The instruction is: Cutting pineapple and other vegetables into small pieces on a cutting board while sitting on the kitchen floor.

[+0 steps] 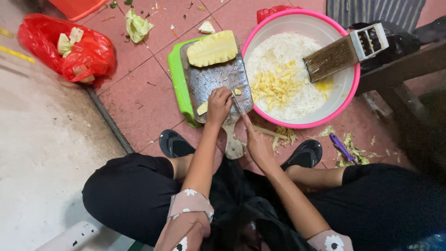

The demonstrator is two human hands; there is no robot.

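pink basin (349,95) with grater (344,52) right of board (218,79), red bag (69,46) left

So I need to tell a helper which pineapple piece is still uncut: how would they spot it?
Find the pink basin; left of it lies a grey cutting board. The big pineapple slab sits on the board's far end, much larger than the small piece by the left hand.

1 head camera looks steeply down from above, fairly near, over the knees onto the tiled floor (139,93).
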